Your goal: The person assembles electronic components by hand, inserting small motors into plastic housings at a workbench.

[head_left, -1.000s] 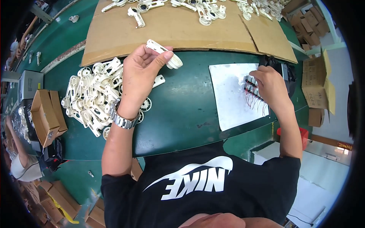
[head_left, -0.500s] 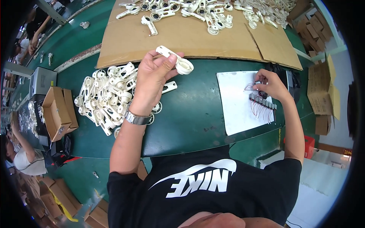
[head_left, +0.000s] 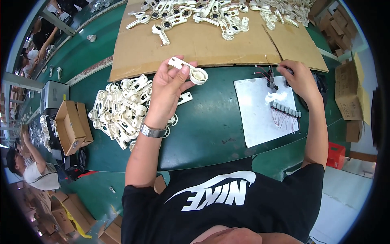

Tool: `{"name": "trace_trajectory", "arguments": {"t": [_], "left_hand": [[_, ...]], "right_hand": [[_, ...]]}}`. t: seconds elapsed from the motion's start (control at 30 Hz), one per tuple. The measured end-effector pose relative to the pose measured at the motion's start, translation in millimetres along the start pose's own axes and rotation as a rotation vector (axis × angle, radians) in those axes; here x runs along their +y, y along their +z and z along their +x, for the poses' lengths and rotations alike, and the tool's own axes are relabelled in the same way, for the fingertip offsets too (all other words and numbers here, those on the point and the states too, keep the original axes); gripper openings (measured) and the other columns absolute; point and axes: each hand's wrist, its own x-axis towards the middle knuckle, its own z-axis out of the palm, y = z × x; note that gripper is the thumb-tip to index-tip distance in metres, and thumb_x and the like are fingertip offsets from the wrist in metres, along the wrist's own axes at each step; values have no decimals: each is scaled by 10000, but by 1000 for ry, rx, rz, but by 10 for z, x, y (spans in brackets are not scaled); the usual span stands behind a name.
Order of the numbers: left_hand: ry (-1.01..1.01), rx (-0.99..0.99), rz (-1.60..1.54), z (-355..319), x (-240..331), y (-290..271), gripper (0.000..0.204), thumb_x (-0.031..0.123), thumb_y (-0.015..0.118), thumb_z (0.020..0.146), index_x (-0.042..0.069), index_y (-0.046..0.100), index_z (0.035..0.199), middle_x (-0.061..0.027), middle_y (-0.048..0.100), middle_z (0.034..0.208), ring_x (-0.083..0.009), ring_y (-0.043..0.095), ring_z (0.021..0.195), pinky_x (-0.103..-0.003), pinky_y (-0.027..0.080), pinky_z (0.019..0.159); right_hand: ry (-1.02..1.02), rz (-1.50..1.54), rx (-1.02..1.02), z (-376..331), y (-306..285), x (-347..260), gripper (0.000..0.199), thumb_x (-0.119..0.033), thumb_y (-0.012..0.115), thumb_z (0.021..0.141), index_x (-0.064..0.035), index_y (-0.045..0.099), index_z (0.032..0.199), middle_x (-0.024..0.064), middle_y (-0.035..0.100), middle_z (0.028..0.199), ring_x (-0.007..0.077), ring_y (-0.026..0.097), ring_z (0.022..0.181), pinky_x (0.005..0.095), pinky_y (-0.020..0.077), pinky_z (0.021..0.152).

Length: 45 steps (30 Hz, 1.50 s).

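Holding a cream plastic part (head_left: 190,70) — a flat arm ending in a round, ribbed cup — the left hand (head_left: 170,91) has its fingers (head_left: 191,64) curled around the arm, the cup end sticking out toward three o'clock above the green table (head_left: 207,126). A metal-link wristwatch (head_left: 152,131) bands that wrist. At nine o'clock from the hand lies a loose heap of matching cream parts (head_left: 122,110), smooth and glossy, tangled on the table. At twelve o'clock a sheet of brown corrugated cardboard (head_left: 203,44) carries more of the same parts (head_left: 211,14), scattered along its far edge.

The right hand (head_left: 300,79) sits at three o'clock, fingers pinched narrow on a small dark component with thin red wires (head_left: 270,79), over the top edge of a smooth white board (head_left: 260,118). On that board, at five o'clock from the hand, a neat row of small grey components with red leads (head_left: 286,112) lies side by side — just above it, a crumpled white wad (head_left: 274,97). Open cardboard boxes (head_left: 71,126) stand at the table's nine o'clock edge.
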Motion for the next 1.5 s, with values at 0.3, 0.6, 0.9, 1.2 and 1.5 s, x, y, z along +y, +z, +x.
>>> {"name": "trace_trajectory", "arguments": {"t": [0.3,0.6,0.9,1.2,1.5], "left_hand": [[86,-27,-83,-28,40,37,522,108,632,1058,53,396,1520,-205,646,1363,-224,660,1215,-387,564,1019],[144,-70,86,-102,69,99,639,132,681,1033,57,374,1588,-197,683,1311,-228,674,1192,-381,540,1044],[143,-192,312,-105,47,101,683,155,712,1014,17,388,1599,-160,706,1298,-227,654,1260,-382,514,1086],[159,-161,329,-103,-5,127,613,129,699,1021,-4,437,1559,-154,702,1306,-209,667,1217,-372,519,1076],[238,7,270,-70,-19,93,519,90,724,1001,-11,512,1463,-163,701,1278,-198,670,1181,-338,533,1034]], "right_hand": [[-317,261,-424,201,229,-1424,449,-327,453,1091,13,663,887,223,664,773,452,649,789,539,498,759],[-384,285,-623,331,551,-1524,403,-295,501,979,27,674,811,222,665,743,428,667,762,558,501,756],[-201,390,-958,394,530,-1495,395,-275,530,903,20,597,649,187,601,624,390,607,630,522,457,641],[-264,287,-470,205,521,-1547,319,-240,537,993,21,667,862,210,683,779,422,686,800,513,526,769],[-365,670,-259,172,649,-1430,329,-67,554,996,85,498,1283,275,699,1041,459,684,1009,497,529,876]]}}
